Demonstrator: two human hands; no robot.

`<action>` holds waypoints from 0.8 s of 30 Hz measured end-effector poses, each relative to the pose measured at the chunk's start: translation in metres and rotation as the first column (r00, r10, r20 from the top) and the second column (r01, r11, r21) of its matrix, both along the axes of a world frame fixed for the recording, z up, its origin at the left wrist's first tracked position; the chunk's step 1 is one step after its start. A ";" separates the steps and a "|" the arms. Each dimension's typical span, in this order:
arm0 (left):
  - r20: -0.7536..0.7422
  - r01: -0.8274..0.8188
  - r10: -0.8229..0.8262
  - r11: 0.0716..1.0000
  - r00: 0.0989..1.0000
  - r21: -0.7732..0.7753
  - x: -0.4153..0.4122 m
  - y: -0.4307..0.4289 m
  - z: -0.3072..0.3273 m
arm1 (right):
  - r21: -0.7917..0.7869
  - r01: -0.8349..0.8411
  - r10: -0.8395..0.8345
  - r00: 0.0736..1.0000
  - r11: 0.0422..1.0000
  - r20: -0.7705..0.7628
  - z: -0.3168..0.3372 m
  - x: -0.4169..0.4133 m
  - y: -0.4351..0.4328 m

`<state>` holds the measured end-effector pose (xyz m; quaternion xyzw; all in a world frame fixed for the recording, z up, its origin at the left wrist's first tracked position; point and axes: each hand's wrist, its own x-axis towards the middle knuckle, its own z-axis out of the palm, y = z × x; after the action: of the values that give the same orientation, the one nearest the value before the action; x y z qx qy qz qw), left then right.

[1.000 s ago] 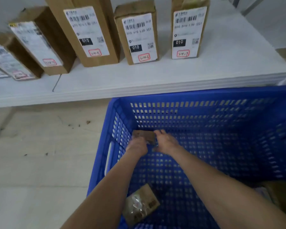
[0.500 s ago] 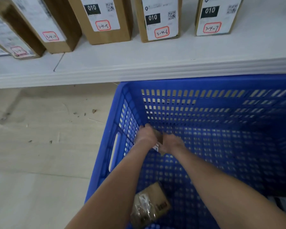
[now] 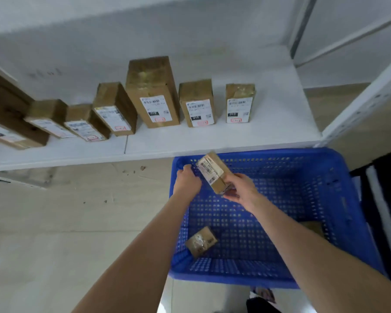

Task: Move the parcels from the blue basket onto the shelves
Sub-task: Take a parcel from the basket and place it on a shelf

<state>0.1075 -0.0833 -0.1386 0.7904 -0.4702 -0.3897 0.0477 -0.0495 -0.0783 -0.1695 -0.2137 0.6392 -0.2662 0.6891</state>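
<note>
White shelf (image 3: 235, 136), blue basket (image 3: 280, 152), right hand (image 3: 242, 188) gripping tilted brown parcel (image 3: 219, 186) (white barcode label (image 3: 209, 168)), left hand (image 3: 186, 181) unclear.

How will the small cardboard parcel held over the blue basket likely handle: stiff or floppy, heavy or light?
Probably stiff: the parcel shows square edges while the right hand grips only its lower end. Likely light, since that grip alone seems to hold it tilted.

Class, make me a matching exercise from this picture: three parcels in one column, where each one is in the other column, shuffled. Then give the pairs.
1. labelled brown cardboard parcel
2. tallest brown cardboard box
3. flat brown taped parcel

A. standing on the white shelf
B. lying on the floor of the blue plastic basket
C. gripped in the right hand

Pairs: 1-C, 2-A, 3-B
</note>
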 end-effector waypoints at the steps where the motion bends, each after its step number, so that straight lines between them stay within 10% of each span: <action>1: -0.062 -0.037 0.037 0.999 0.997 0.000 -0.003 0.001 0.031 | -0.007 0.020 -0.020 1.000 1.000 -0.005 0.030 -0.004 0.003; 14: -0.485 -0.233 0.167 0.969 0.858 -0.079 -0.017 0.020 0.407 | -0.356 -0.255 0.194 0.961 0.899 -0.199 0.395 -0.029 0.036; 24: -0.558 -0.069 -0.111 0.954 0.822 -0.292 0.003 0.048 0.525 | -0.384 -0.269 0.241 0.963 0.883 -0.119 0.511 -0.051 0.042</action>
<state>0.1101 -0.0350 0.3865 0.6163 -0.4969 -0.5320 0.3006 -0.1005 -0.0364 0.3418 -0.4399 0.5611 -0.2900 0.6384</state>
